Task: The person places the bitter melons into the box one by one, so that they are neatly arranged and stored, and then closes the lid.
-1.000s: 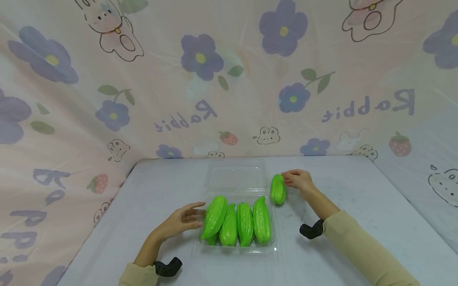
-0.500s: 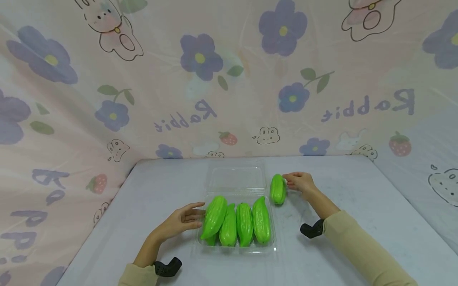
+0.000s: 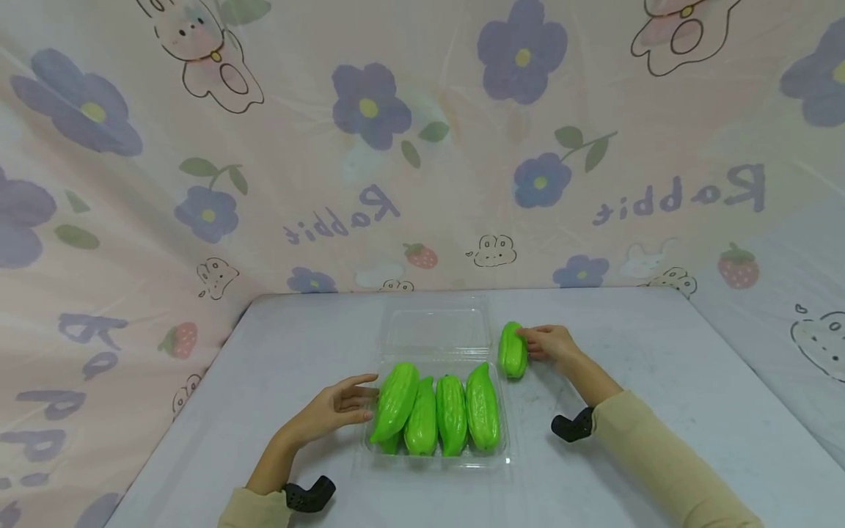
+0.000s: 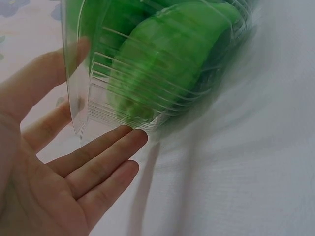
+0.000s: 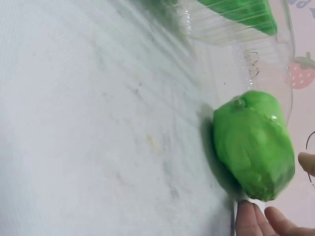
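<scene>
A lone bright green bitter melon [image 3: 511, 358] lies on the table just right of the clear plastic box [image 3: 462, 462]. My right hand [image 3: 554, 345] is at its right side, thumb over it and fingers low beside it. In the right wrist view a gap shows between the thumb and this melon [image 5: 256, 145]. Several more bitter melons [image 3: 452, 414] fill the box, the leftmost one tilted on top of another. My left hand [image 3: 333, 407] stays at the box's left wall. Its extended fingers reach the ribbed plastic in the left wrist view, thumb near the rim.
The box's clear lid [image 3: 436, 330] lies folded back behind it. A white table [image 3: 594, 477] carries everything, with a printed rabbit-and-flower cloth [image 3: 449, 183] hanging behind. A black wrist camera mount [image 3: 310, 495] shows under the left forearm, and another [image 3: 573, 425] under the right.
My right hand has shifted slightly left and nearer, its thumb now overlapping the lone bitter melon. The left hand and the box have not moved.
</scene>
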The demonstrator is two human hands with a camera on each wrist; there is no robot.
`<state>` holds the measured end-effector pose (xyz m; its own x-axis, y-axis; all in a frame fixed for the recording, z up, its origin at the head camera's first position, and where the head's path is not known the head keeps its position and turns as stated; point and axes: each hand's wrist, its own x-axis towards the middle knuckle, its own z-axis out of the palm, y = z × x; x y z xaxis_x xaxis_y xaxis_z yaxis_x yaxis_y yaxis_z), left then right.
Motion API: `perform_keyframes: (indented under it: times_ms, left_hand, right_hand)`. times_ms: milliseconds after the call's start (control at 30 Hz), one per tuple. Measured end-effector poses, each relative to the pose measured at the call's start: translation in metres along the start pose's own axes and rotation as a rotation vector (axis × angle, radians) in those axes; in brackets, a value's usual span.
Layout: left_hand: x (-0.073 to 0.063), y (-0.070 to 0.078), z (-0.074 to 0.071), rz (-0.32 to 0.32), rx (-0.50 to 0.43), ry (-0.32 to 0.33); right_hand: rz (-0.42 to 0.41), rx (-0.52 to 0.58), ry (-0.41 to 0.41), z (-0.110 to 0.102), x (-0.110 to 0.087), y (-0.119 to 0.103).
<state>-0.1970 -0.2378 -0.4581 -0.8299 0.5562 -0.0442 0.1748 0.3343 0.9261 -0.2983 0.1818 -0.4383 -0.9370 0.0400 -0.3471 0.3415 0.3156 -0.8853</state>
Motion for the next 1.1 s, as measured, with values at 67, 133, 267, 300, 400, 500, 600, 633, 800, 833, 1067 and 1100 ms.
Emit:
perform_keyframes:
  times_ms: [67,133,267,300,400,500,600,633,800,833,1067,1100]
  left_hand:
    - [0.0002,-0.0003,0.0,0.003,0.0,-0.001]
    - [0.0002,-0.0001,0.0001,0.003,-0.001,0.0]
    - [0.0004,0.0004,0.0003,0.006,-0.004,0.0]
    - [0.0003,0.0006,0.0003,0.007,-0.005,-0.001]
    - [0.0002,0.0013,0.0004,0.011,-0.002,-0.001]
    - [0.0001,0.0017,0.0006,0.009,0.0,0.001]
    - [0.0002,0.0014,0.0008,0.003,-0.001,0.002]
    - [0.0002,0.0013,0.0008,0.002,-0.001,0.002]
    - [0.0007,0.001,0.0009,0.002,-0.004,0.0]
    - [0.0007,0.0009,0.0009,0.001,-0.005,0.0]
    - [0.0006,0.0015,0.0008,0.001,-0.013,-0.001]
    - [0.0004,0.0017,0.0008,0.0,-0.016,-0.002]
  right_hand:
    - [0.017,-0.009,-0.002,0.0011,-0.0001,-0.0003]
    - [0.026,-0.015,-0.006,0.0018,0.0001,-0.0005]
    - [0.024,-0.014,-0.015,0.003,0.0005,0.0]
    - [0.023,-0.012,-0.017,0.0033,0.0003,0.0001]
    - [0.018,-0.002,-0.024,0.0038,-0.0001,0.0007]
    - [0.018,0.004,-0.022,0.0043,-0.0002,0.0013]
    - [0.022,0.01,-0.018,0.0049,0.0002,0.0019]
    - [0.024,0.011,-0.016,0.005,0.0003,0.002]
    - [0.027,0.025,-0.01,0.0053,0.0009,0.0022]
    - [0.028,0.031,-0.009,0.0052,0.0009,0.0021]
    - [0.006,0.054,-0.028,0.0012,-0.0018,0.0018]
    - [0.002,0.068,-0.03,0.0003,-0.0027,0.0016]
